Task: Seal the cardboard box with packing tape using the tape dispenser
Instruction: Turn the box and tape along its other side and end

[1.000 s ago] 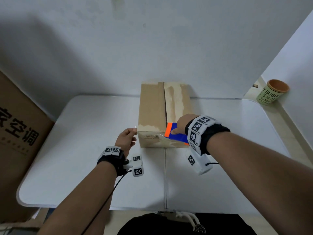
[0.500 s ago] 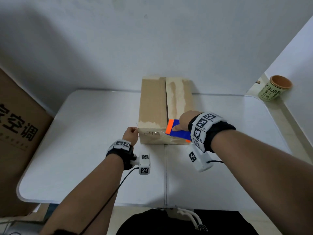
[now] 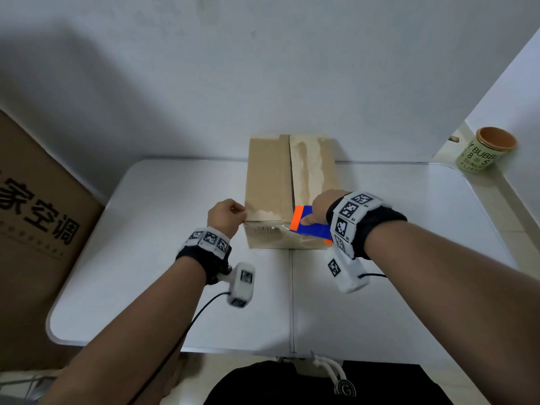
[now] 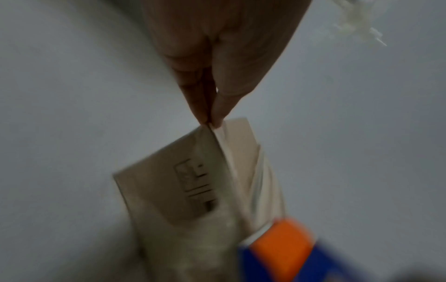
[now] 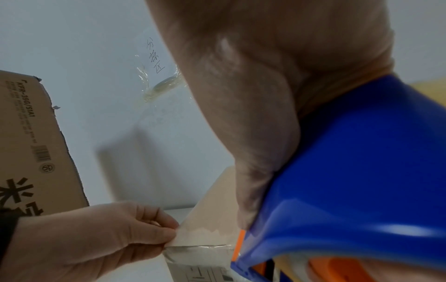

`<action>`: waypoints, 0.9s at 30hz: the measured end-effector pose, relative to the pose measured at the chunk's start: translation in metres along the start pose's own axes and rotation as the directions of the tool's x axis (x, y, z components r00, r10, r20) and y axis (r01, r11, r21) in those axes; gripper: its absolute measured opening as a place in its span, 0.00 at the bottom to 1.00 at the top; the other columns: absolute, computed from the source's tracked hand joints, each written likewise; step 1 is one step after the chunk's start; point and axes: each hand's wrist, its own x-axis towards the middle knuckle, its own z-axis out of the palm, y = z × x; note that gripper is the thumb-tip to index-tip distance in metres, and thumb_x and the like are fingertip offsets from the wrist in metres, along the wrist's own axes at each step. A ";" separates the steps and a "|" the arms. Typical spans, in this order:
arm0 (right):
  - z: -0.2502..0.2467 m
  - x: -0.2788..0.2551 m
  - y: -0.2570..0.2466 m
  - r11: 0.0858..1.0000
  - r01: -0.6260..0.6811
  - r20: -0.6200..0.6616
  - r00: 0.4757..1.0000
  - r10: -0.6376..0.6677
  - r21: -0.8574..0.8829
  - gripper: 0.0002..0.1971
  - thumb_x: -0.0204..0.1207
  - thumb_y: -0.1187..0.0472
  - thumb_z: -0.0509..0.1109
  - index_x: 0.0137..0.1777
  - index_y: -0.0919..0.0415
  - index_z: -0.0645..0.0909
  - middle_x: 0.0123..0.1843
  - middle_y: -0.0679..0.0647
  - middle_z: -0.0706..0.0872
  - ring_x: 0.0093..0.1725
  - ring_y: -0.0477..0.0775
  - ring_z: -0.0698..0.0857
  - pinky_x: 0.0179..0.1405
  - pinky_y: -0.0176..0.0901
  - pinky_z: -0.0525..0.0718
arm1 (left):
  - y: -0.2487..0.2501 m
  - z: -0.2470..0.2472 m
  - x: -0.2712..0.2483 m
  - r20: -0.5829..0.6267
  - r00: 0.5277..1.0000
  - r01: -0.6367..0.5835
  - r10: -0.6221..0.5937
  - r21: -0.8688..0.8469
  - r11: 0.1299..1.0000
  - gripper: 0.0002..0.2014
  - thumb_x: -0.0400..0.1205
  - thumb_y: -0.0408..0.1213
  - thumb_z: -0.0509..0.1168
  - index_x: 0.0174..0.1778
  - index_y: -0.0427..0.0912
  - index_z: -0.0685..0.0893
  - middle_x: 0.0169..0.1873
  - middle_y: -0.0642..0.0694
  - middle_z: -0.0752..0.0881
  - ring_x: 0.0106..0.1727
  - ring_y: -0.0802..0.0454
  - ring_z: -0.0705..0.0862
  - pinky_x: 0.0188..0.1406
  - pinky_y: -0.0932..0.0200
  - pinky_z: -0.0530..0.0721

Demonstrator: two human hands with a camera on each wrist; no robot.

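Right hand (image 3: 323,207) grips tape dispenser (image 3: 311,227), apparently nose-left across cardboard box (image 3: 270,182).

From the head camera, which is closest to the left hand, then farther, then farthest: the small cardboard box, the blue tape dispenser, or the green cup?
1. Small cardboard box: touching the left hand at its near-left corner.
2. Tape dispenser: at the box's near-right edge.
3. Green cup: far right, off the table.

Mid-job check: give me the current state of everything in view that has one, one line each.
cardboard box: flaps closed, centre seam not yet taped.
tape dispenser: gripped by right hand, at the box's near top edge.
packing tape: strip stretched along that edge.
left hand: pinches the tape end at the box's near-left corner.
paper cup: upright, open.
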 end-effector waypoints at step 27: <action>0.021 0.013 0.021 0.984 -0.033 -0.029 0.999 0.039 0.173 0.31 0.78 0.35 0.60 0.63 0.64 0.80 0.62 0.61 0.84 0.58 0.61 0.83 0.55 0.46 0.77 | 0.050 0.017 0.009 0.597 0.698 -0.708 0.395 0.497 0.501 0.08 0.77 0.32 0.65 0.51 0.38 0.78 0.46 0.43 0.80 0.44 0.49 0.75 0.42 0.60 0.69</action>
